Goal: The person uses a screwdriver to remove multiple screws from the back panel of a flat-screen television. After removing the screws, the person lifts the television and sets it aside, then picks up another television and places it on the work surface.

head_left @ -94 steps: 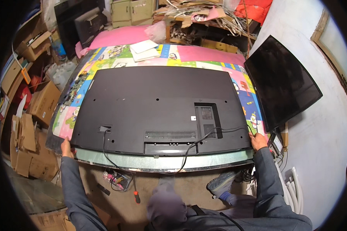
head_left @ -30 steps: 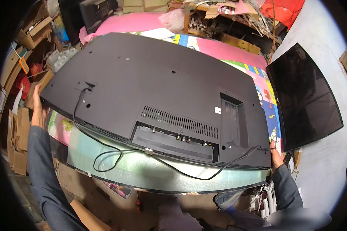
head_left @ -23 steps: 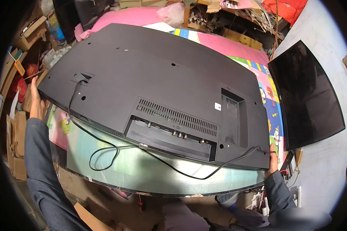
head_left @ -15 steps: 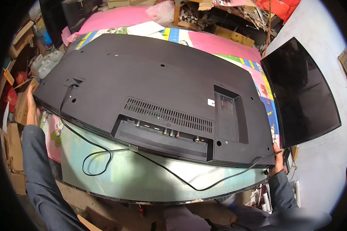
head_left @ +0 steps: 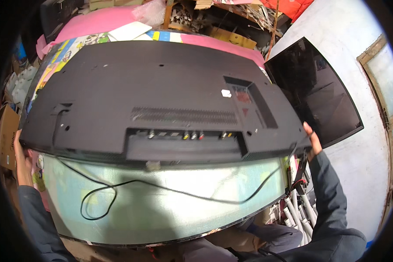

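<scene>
A large black flat-screen television is held between my hands, its back panel turned up with vents and a row of sockets showing. My left hand grips its near left corner. At the near right corner my right hand is closed round the edge, thumb on top. A black power cord runs from the left of the back panel, loops below the near edge and trails up to the right corner. Under the television is a table with a pale green, glossy top. The screen side is hidden.
Another black screen leans against the white wall at the right. Pink cloth and a white sheet lie at the table's far side. White tubes stand low right; a cardboard box is at left.
The television has turned a little counterclockwise, its right end now farther from me and its near edge more level. My hands moved with it, and the cord shifted along. The view shifted too.
</scene>
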